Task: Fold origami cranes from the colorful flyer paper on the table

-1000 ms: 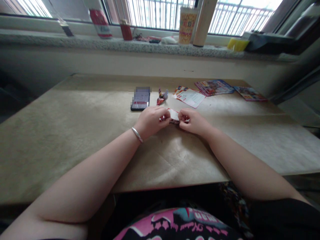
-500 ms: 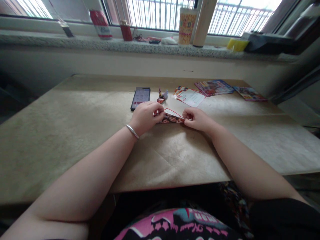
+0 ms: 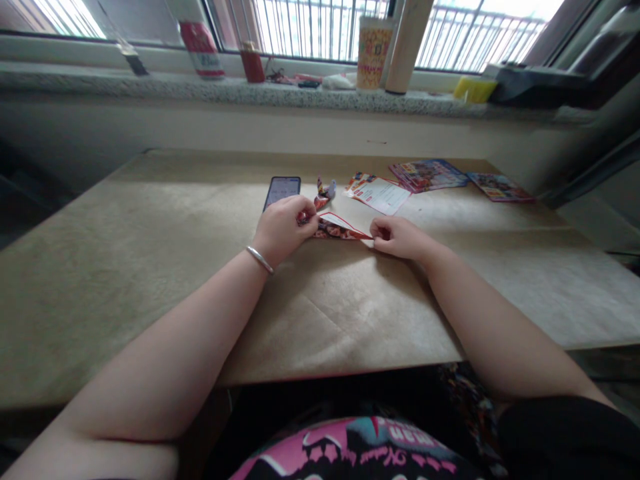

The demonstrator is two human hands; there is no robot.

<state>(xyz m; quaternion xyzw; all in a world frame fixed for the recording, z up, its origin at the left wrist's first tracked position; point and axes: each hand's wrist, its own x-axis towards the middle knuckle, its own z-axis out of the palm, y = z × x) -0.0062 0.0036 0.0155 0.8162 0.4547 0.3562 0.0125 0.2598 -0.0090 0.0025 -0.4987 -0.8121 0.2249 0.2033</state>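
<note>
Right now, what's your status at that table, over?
Left hand pinches folded paper at its left end; right hand pinches the right tip. Phone and small folded figure just beyond, not blocking.

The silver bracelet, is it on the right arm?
No, the silver bracelet circles the wrist of the left hand; the right hand, also pinching the folded paper, has a bare wrist.

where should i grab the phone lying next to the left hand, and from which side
Pinch the phone across its two long edges, at the far half, coming from above. It lies flat on the table, screen up, so no face offers a hold, and the left hand, pinching the folded leaflet, crowds its near end.
</note>
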